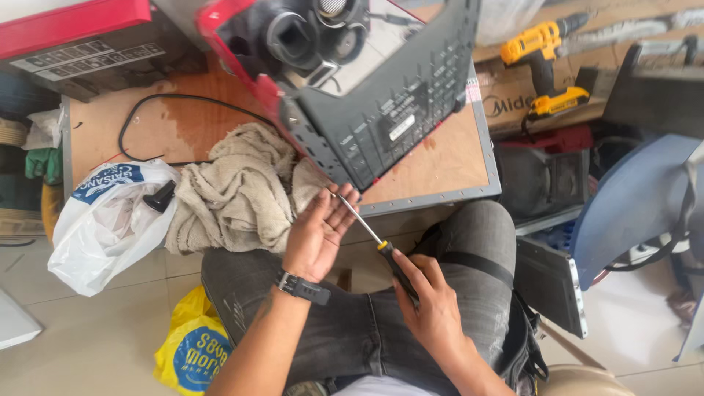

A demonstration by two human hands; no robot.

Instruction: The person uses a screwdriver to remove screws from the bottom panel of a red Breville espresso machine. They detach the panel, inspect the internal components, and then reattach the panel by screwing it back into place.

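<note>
1. Right hand (433, 312) has its grip closed around the black-and-yellow handle of a screwdriver (374, 242), held over the person's lap.
2. The screwdriver shaft runs up and to the left from that grip; its tip lies at the fingertips of the left hand (319, 235).
3. Left hand is open, palm turned up, fingers spread and loosely extended; its grip pinches nothing, and the fingertips only meet the shaft near the tip. A black watch (302, 287) sits on that wrist.
4. Just above the tip, the dark grey slotted back panel (396, 110) of a red-framed appliance leans tilted on the table (447, 165). Whether the tip touches the panel's lower corner, I cannot tell.
5. Just left of the open hand, a crumpled beige cloth (235, 191) hangs over the table edge, touching the appliance.
6. Farther left of the cloth, a white plastic bag (103, 220) with a black piece lying on it.
7. A black cable (161, 99) loops on the table above the cloth.
8. Well apart, up and right of the right-hand grip, a yellow cordless drill (543, 66) stands on cardboard.
9. Below the left forearm, a yellow bag (194, 348) on the floor.
</note>
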